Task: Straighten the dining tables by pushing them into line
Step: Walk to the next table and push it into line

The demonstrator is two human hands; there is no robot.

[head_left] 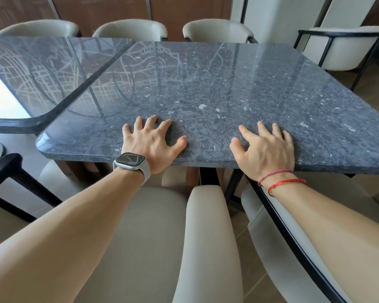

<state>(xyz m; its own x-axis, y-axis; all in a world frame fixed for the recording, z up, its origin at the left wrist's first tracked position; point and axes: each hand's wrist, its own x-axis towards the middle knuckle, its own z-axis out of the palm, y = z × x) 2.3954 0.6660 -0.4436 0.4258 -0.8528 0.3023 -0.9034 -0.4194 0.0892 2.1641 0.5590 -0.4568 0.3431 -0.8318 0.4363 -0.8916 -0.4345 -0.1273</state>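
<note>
Across the near edge of the grey stone worktop (217,84) I see both hands laid palm down: the left hand (150,145), with a watch (130,161) on its wrist, and the right hand (265,149), with red cord bracelets (280,180). On both, the fingers are spread and open, tips pressing the stone, gripping nothing. To the left lies the second worktop (42,62), close alongside, with a dark seam between them. Its near edge sits farther from me than the first one's, so the two are out of line. A beige chair (206,237) stands below the arms, and three more chairs (129,29) line the far side.
</note>
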